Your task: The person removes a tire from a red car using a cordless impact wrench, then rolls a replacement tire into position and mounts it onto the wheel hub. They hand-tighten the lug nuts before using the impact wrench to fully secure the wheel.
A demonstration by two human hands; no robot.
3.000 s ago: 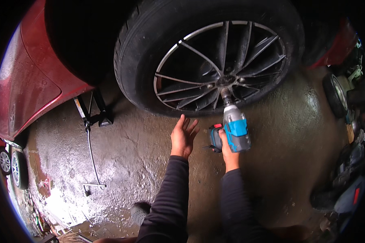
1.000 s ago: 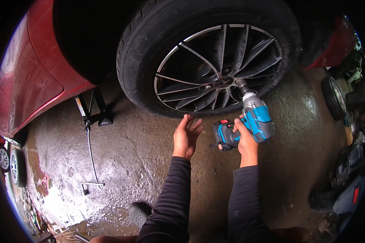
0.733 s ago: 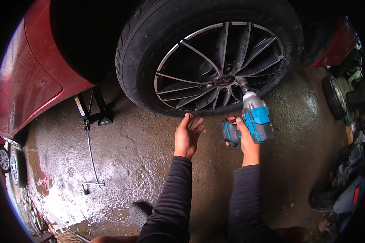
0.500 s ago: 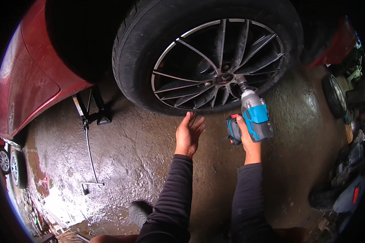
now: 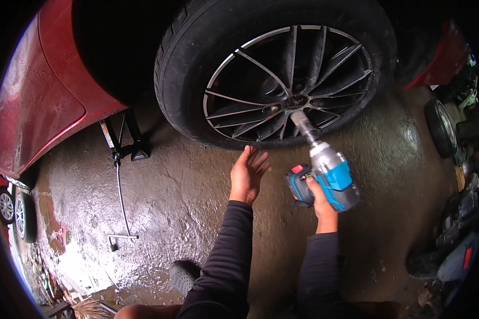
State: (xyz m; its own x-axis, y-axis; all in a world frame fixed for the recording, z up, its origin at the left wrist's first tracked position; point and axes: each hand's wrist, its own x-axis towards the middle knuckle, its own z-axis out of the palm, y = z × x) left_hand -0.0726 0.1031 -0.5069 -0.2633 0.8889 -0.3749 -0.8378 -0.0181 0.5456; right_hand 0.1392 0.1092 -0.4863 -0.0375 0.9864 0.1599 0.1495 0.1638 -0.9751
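Observation:
My right hand [image 5: 322,202] is wrapped round the grip of a blue and black cordless impact wrench [image 5: 332,173]. A long socket [image 5: 303,123] on its nose points up at the wheel's hub, and whether it touches a nut cannot be told. In front of me is a car wheel with a black tyre [image 5: 182,101] and a dark multi-spoke rim [image 5: 239,109]. Around the centre cap [image 5: 296,101] a lug nut [image 5: 274,108] shows. My left hand [image 5: 246,173] is empty, fingers apart and palm turned inward, just below the tyre's lower edge.
A red car body [image 5: 48,101] fills the left side. Under it stands a scissor jack [image 5: 125,141] with a long crank handle [image 5: 123,207] reaching over the wet floor. Loose wheels [image 5: 24,217] lie far left, and another tyre [image 5: 439,127] stands right, beside piled car parts [image 5: 455,250].
The impact wrench has come down and back toward me, its socket swinging left from beside the hub to just below it. My left hand has stayed nearly still.

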